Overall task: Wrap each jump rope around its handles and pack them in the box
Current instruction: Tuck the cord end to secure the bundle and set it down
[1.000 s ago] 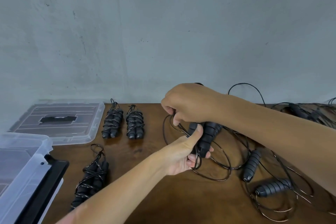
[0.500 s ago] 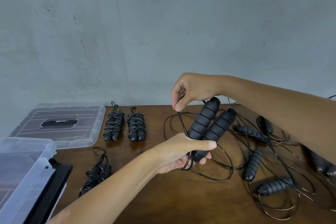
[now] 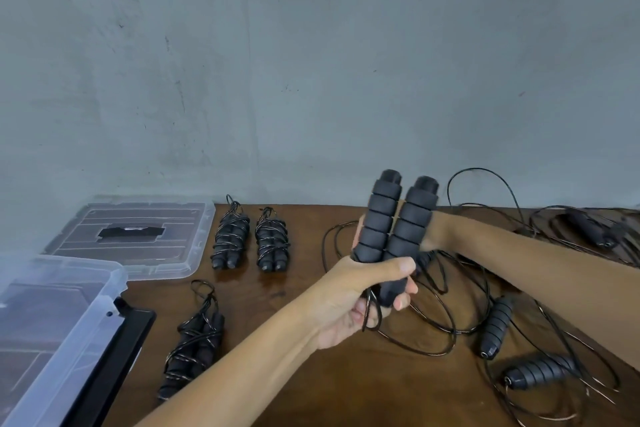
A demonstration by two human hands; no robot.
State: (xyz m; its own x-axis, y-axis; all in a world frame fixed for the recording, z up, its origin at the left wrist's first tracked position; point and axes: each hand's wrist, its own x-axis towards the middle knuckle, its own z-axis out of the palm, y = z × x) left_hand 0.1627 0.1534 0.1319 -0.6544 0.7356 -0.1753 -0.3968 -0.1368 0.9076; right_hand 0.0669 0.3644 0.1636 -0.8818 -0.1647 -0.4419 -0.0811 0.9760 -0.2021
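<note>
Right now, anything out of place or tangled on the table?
Yes: unwrapped ropes sprawl in tangled loops at right, loose handles among them. Three wrapped bundles lie on the table, not in the box.

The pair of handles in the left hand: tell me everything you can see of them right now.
The pair of handles is black ribbed foam, held side by side and nearly upright above the table. The left hand grips their lower ends, along with a few turns of thin black cord that loops down onto the wood. The right hand sits mostly hidden behind them. No cord is wound round them yet.
</note>
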